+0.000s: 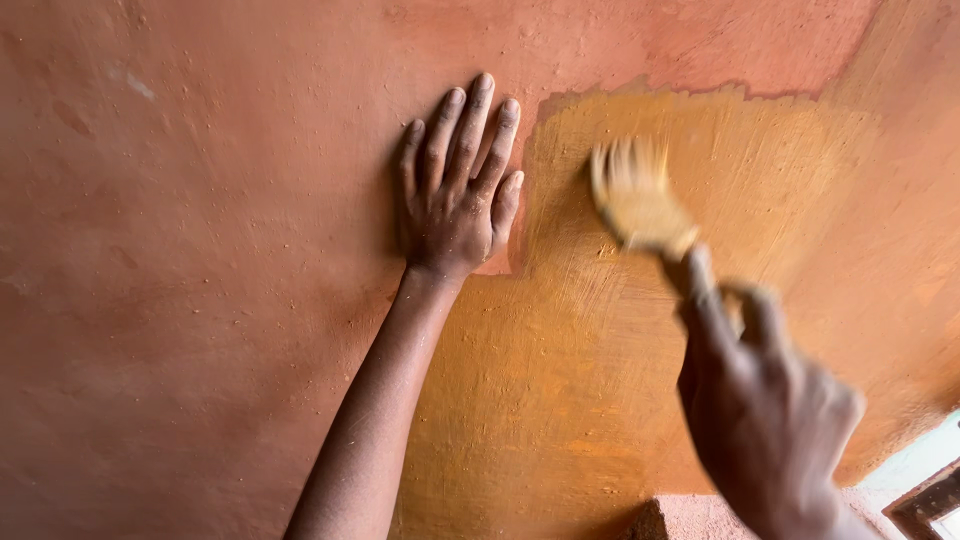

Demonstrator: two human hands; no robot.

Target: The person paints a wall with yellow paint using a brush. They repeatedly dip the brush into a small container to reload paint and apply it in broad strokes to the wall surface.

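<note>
My left hand (pixel 455 190) lies flat against a rough reddish-brown plaster wall (pixel 180 250), fingers together and pointing up, holding nothing. My right hand (pixel 765 400) grips the handle of a wide paintbrush (pixel 635 200) whose bristles are loaded with yellow-ochre paint; both are blurred by motion. The bristles touch or hover close to a wet yellow-ochre painted patch (pixel 640 350) that covers the wall from beside my left hand down to the right. The patch's left edge runs just along my left hand's little finger.
Unpainted reddish wall spreads to the left and above the patch. At the bottom right corner a window frame edge (pixel 925 500) shows with bright light behind it. A small ledge or block (pixel 665 518) sits at the bottom.
</note>
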